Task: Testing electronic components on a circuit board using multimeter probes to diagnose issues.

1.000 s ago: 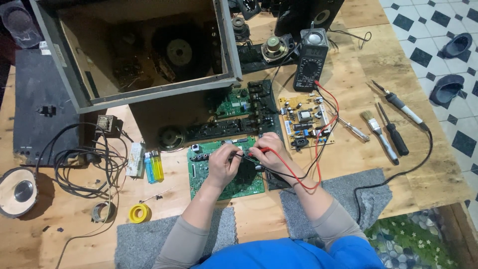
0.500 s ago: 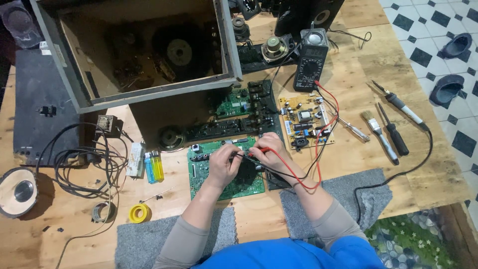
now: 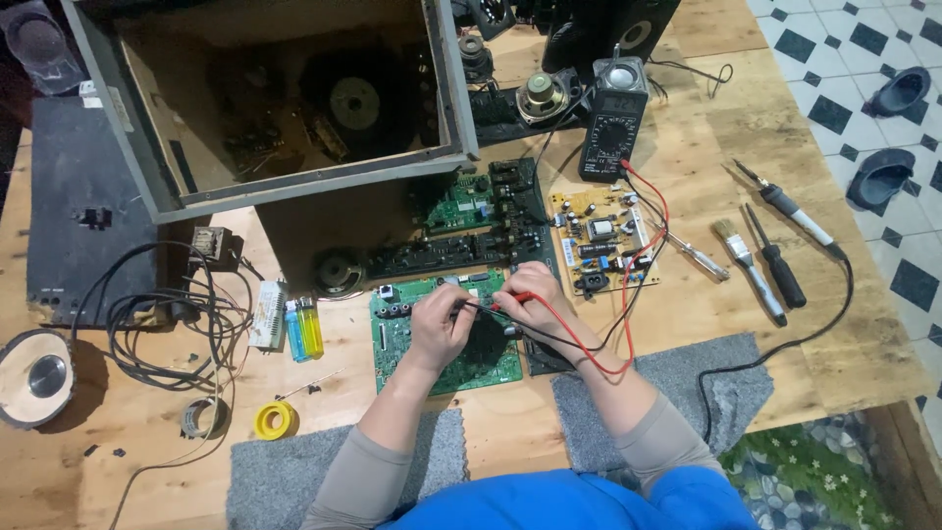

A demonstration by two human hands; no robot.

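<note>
A green circuit board (image 3: 404,345) lies flat on the wooden table in front of me. My left hand (image 3: 439,325) rests on it, fingers closed on a black test probe whose tip touches the board. My right hand (image 3: 531,294) pinches a red test probe (image 3: 517,296) over the board's upper right part. Red and black leads (image 3: 595,354) loop from the probes up to a black multimeter (image 3: 610,132) standing at the back.
A yellowish board (image 3: 596,238) lies right of my hands, more green boards (image 3: 461,201) behind. An open speaker cabinet (image 3: 265,98) stands at back left. A soldering iron (image 3: 795,218), screwdriver (image 3: 777,263) and brush (image 3: 746,263) lie right. Lighters (image 3: 304,330), tape roll (image 3: 274,420), coiled cables (image 3: 157,314).
Both hands have stayed on the green board; the probes shifted only slightly. Nothing else moved.
</note>
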